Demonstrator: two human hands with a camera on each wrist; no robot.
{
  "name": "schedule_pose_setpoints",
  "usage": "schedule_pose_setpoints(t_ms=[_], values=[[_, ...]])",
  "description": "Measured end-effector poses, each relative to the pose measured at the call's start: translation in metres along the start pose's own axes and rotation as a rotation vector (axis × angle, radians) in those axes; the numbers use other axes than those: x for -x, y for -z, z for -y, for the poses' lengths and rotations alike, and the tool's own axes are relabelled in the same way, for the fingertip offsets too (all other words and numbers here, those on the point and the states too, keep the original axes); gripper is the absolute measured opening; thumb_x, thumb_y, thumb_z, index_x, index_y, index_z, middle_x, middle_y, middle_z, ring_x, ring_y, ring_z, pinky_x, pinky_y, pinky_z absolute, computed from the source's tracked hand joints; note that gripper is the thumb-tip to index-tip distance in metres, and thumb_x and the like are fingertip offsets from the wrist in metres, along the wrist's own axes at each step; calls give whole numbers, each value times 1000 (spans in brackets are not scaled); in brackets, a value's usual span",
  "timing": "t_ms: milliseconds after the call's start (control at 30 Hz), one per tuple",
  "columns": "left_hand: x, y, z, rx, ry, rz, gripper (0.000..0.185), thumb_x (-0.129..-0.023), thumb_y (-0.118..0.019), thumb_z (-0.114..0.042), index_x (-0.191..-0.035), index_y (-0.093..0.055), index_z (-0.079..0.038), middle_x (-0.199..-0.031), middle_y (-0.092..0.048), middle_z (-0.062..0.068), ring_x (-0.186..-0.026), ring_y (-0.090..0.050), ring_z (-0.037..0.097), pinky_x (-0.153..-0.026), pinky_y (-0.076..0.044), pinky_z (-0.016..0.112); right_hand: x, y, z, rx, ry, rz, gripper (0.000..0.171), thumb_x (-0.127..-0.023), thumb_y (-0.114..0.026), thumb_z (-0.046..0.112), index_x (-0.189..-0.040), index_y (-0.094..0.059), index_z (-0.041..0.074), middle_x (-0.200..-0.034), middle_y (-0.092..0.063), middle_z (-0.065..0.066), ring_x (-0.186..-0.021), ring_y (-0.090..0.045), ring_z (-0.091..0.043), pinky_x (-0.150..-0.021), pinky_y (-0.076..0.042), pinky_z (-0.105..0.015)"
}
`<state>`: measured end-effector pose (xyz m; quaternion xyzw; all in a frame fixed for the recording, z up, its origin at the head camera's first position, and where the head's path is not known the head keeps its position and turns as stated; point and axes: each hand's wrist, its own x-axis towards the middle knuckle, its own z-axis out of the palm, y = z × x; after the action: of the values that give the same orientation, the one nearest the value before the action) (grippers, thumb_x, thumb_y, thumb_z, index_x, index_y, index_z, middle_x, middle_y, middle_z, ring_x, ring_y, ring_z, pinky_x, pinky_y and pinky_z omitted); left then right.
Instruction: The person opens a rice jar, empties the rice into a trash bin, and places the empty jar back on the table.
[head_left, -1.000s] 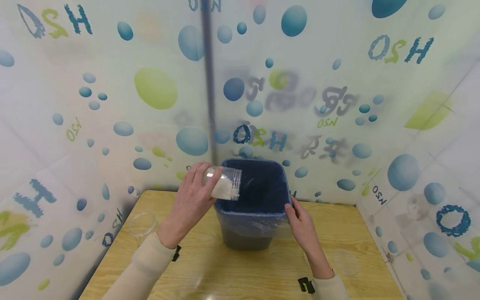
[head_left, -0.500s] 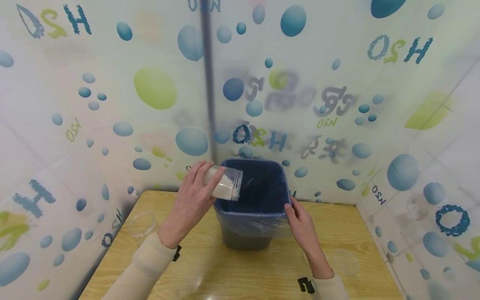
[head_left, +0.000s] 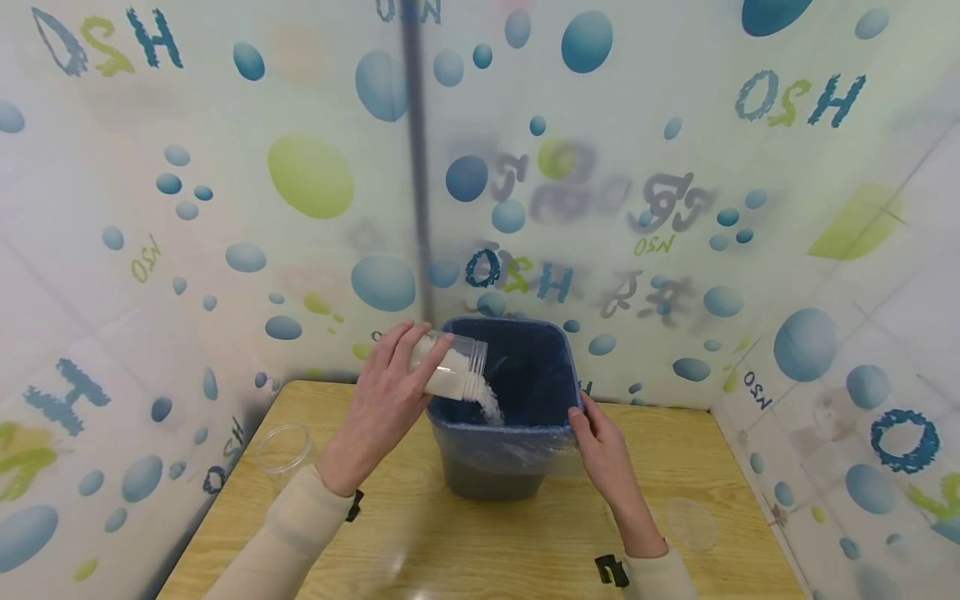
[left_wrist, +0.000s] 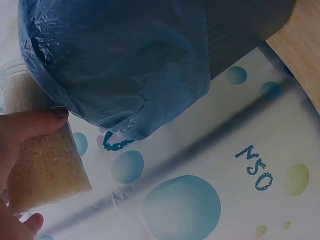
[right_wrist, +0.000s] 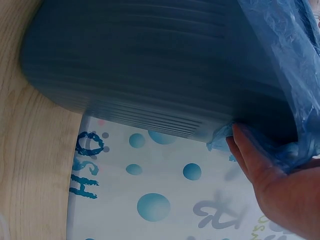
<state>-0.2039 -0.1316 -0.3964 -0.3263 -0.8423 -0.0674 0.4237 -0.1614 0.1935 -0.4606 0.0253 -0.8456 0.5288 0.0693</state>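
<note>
My left hand (head_left: 382, 396) grips a clear plastic jar (head_left: 446, 375) tipped on its side, its open mouth over the left part of a bin (head_left: 491, 482). White grains (head_left: 489, 404) that look like rice spill from the mouth into the bin. In the left wrist view more grains (left_wrist: 45, 170) fill much of the jar, with my thumb across its side. A blue plastic bag (left_wrist: 125, 70) lines the bin and folds over its rim. At the bin's right side my right hand (head_left: 606, 462) holds the rim and the bag, the thumb on top and the fingers outside.
A clear round container (head_left: 285, 450) stands at the left of the wooden table (head_left: 405, 533). A clear round disc, maybe a lid (head_left: 692, 525), lies at the right. Behind the bin hangs a patterned curtain (head_left: 300, 100).
The jar has tilted a little further down, and grains now fall from its mouth into the bin. My right hand and the bin have stayed in place.
</note>
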Motion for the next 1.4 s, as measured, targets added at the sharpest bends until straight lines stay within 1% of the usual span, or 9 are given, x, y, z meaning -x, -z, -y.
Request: schedule_pose_setpoints(t_ms=[300, 367, 533, 600, 633, 733, 933, 1267, 1400], values=[[0, -1, 0, 6, -3, -8, 99, -61, -101, -13, -148, -54, -11, -143, -50, 24, -133, -44, 45, -112, -39, 56, 0, -1, 0, 7, -14, -2, 61, -112, -43, 39, -159, -37, 1, -151, -51, -23, -132, -55, -35, -109, -44, -55], [0, 0, 0, -8, -5, 0, 98, -61, -101, -14, -148, -54, -11, -144, -50, 23, -134, -45, 44, -113, -38, 55, 0, -1, 0, 9, -16, -4, 61, -112, -43, 40, -159, -37, 2, -140, -59, -24, -121, -58, -32, -104, -47, -50], [0, 1, 0, -27, -4, 23, 97, -64, -99, -15, -149, -53, -12, -145, -50, 21, -135, -44, 42, -115, -36, 54, 1, 0, 1, 11, -12, -3, 60, -112, -43, 39, -159, -37, 2, -128, -63, -20, -108, -57, -28, -91, -47, -40], [1, 1, 0, -25, 0, 34, 97, -65, -99, -15, -150, -52, -12, -146, -49, 21, -135, -43, 42, -115, -35, 54, 1, 0, 1, 11, -10, -3, 60, -112, -43, 39, -159, -37, 2, -129, -63, -18, -108, -57, -27, -90, -48, -38], [1, 1, 0, -26, 2, 37, 97, -65, -99, -14, -150, -52, -13, -146, -49, 20, -136, -43, 42, -115, -35, 55, 2, 0, 1, 10, -11, -1, 60, -112, -43, 40, -159, -37, 3, -122, -64, -16, -105, -56, -27, -87, -46, -37], [1, 2, -1, -29, 5, 46, 96, -67, -98, -14, -151, -51, -13, -146, -49, 20, -136, -43, 41, -116, -34, 55, 3, 1, 1, 4, -11, 5, 60, -112, -43, 40, -160, -37, 4, -104, -61, -11, -96, -55, -23, -81, -44, -35], [1, 2, -1, -39, -2, 47, 94, -69, -96, -12, -151, -50, -14, -147, -49, 19, -136, -43, 41, -117, -33, 56, 3, 2, 1, -24, -16, 19, 59, -112, -43, 38, -161, -35, 6, -89, -53, -8, -78, -50, -20, -72, -41, -34], [2, 1, -1, -39, -7, 63, 95, -69, -96, -12, -153, -49, -14, -148, -48, 19, -137, -42, 41, -118, -31, 56, 3, 2, 1, -27, -18, 17, 59, -112, -44, 38, -161, -36, 6, -89, -52, -8, -77, -49, -20, -70, -41, -33], [1, 1, -2, -37, -7, 68, 95, -70, -96, -14, -153, -49, -14, -148, -48, 19, -137, -42, 41, -117, -32, 56, 3, 1, 2, -16, -8, 9, 59, -112, -44, 39, -160, -37, 6, -95, -56, -9, -84, -52, -21, -75, -43, -34]])
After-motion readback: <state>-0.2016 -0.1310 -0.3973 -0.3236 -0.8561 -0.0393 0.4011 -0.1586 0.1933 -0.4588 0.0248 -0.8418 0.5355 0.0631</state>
